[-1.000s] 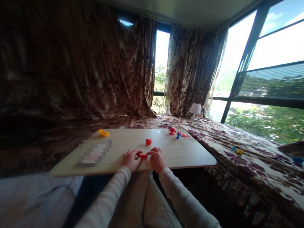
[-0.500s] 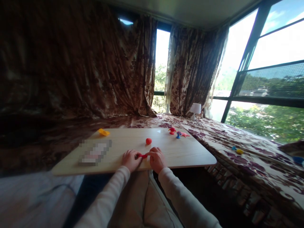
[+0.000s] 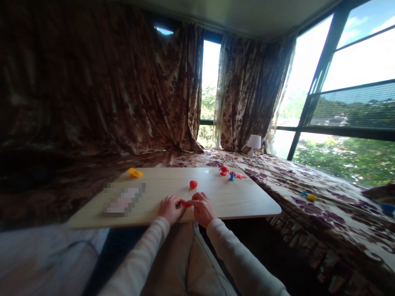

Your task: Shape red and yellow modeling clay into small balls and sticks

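Near the front edge of the light wooden table (image 3: pixel 247 205), a small red piece (image 3: pixel 185 203), perhaps modelling clay, lies between my hands. My left hand (image 3: pixel 170 209) is closed on its left end with thumb and fingers. My right hand (image 3: pixel 203 209) has its index finger stretched onto the right end, the other fingers curled. Part of the piece is hidden by the fingers. Just beyond my hands rests a round red ball (image 3: pixel 193 184), touched by neither.
A yellow piece (image 3: pixel 135 172) lies at the back left, above a pixelated flat object (image 3: pixel 125 200). Red (image 3: pixel 224 170), blue (image 3: pixel 232 176) and pink (image 3: pixel 240 175) small toys are grouped at the back right. A white lamp (image 3: pixel 254 142) and a yellow-and-blue toy (image 3: pixel 311 197) are on the patterned cloth.
The view has shifted very slightly. My right index finger has moved a little left over the red piece; both hands otherwise keep their places.
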The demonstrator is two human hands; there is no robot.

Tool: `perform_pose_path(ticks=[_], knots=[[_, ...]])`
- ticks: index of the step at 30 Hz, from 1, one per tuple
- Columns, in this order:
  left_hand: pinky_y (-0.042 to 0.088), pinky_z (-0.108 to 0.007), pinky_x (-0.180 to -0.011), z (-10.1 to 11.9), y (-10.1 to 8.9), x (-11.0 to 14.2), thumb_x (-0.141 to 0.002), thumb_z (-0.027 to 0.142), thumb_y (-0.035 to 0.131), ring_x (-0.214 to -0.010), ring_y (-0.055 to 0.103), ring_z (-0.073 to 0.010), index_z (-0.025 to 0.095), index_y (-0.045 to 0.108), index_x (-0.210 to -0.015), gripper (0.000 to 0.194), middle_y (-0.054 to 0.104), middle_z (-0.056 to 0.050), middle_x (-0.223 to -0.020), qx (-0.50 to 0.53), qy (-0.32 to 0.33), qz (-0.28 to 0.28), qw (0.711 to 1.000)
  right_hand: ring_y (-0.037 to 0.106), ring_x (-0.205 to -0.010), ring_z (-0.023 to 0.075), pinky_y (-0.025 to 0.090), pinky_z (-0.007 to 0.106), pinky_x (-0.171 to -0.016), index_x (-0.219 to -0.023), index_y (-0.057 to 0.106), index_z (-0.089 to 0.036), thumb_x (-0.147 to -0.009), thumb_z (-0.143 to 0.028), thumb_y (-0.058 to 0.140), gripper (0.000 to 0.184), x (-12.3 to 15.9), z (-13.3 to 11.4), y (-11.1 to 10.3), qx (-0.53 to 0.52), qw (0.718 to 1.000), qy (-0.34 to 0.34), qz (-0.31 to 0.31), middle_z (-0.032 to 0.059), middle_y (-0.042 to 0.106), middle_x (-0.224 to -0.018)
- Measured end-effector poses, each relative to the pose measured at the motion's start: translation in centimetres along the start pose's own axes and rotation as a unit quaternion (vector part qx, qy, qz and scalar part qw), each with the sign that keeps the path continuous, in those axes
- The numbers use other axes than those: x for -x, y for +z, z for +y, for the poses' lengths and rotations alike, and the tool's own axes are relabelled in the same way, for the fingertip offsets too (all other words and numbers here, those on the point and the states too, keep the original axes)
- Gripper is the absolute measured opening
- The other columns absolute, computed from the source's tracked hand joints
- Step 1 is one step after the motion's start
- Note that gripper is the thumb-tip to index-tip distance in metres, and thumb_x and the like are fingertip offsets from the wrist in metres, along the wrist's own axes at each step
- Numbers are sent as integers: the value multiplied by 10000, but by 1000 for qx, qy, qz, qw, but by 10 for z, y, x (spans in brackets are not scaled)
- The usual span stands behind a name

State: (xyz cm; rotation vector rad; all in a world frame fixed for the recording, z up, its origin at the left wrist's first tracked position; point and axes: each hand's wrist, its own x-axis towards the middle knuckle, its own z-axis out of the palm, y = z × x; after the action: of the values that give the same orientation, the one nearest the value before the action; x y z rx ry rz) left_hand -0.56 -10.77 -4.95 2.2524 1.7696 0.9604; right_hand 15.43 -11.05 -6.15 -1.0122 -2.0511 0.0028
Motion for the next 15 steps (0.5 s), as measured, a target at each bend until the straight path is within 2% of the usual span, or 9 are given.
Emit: perform_pose_path(ticks=[7, 15], knots=[[406, -305, -801, -3, 4, -1, -696, 323, 620, -862, 561, -201, 202, 665, -691, 129, 666, -30, -806, -1, -15, 17, 1000, 461, -866, 178, 407, 286, -773, -964, 697, -337, -723, 31, 457, 501, 1, -1, 1, 14, 1000, -2, -10, 27, 547, -869], [399, -298, -792, -7, 8, -2, -691, 304, 625, -861, 567, -192, 194, 654, -703, 115, 661, -27, -806, -9, -11, 18, 1000, 450, -903, 192, 370, 321, -793, -980, 685, -345, -677, 30, 478, 524, 0, -1, 0, 44, 998, -27, -30, 34, 538, -954]])
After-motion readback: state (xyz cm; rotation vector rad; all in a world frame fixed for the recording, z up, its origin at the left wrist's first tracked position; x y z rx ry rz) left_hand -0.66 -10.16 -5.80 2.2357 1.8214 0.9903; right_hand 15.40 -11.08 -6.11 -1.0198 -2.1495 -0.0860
